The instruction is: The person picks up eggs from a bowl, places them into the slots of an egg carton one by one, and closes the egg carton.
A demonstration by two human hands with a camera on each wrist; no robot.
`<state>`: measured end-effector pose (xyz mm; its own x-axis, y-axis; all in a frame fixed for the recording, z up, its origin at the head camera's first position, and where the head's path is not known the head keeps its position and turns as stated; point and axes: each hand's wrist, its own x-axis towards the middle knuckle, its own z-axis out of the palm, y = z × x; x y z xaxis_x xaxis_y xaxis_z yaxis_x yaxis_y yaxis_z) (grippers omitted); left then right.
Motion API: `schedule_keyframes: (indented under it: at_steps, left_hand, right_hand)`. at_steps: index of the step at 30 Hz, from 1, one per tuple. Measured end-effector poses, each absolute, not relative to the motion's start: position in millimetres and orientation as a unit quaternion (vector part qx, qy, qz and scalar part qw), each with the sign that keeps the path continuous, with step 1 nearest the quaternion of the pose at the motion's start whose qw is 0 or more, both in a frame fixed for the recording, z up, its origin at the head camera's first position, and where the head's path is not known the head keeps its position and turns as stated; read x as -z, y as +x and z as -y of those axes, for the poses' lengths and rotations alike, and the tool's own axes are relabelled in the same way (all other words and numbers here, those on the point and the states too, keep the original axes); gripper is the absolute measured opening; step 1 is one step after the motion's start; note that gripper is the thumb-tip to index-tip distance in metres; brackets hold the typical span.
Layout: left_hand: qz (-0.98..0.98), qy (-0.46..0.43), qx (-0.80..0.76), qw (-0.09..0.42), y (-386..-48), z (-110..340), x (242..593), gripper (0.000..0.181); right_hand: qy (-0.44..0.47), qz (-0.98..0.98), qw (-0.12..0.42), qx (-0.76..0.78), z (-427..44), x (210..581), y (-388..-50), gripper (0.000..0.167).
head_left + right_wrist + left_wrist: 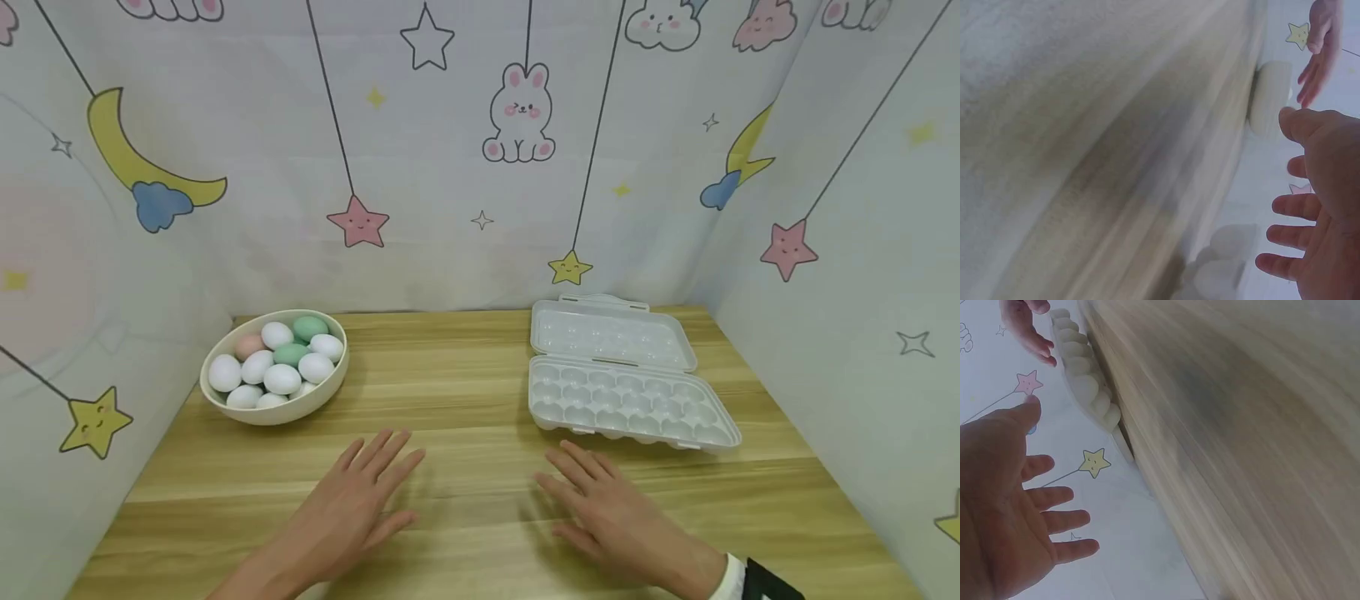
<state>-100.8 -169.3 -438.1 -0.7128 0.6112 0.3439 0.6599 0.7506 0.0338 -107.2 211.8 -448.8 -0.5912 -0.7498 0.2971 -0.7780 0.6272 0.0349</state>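
Observation:
Above the front middle of the table, my left hand (341, 512) is held with its fingers straight and spread, nothing in it. To its right my right hand (618, 521) is spread in the same way, also holding nothing. Beyond the left hand stands a cream bowl (300, 408) heaped with white, green and pink eggs (282, 379). A clear plastic egg carton (633, 404) lies just past the right hand, its lid (611, 333) folded back and its cups without eggs. Both wrist views show the spread fingers apart from everything.
The wood-grain table (450, 375) ends at a printed curtain (450, 167) behind, with curtain walls on both sides. The bowl is near the table's back left corner, the carton near the back right. A dark band with a white cuff (731, 575) circles the right wrist.

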Motion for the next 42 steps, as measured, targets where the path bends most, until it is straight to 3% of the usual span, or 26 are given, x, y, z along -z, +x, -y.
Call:
schedule_keyframes:
  at_steps: [6,14,23,29,42]
  left_hand:
    - [0.933,-0.304,0.117,0.155,-114,150,430,0.062]
    - [0.933,-0.252,0.205,0.154,-137,113,419,0.050]
    - [0.922,-0.191,0.323,0.097,-170,75,404,0.045]
    - [0.897,-0.161,0.412,0.022,-197,58,396,0.043]
    - [0.834,-0.087,0.539,-0.078,-250,30,391,0.044]
  right_hand:
    - [0.422,0.884,0.185,-0.074,-221,433,-115,0.045]
    - [0.358,0.907,0.208,-0.073,-242,414,-125,0.046]
    - [0.274,0.926,0.243,-0.093,-274,393,-143,0.046]
    - [0.198,0.949,0.212,-0.124,-298,380,-153,0.046]
    - [0.102,0.978,0.119,-0.136,-345,372,-181,0.057]
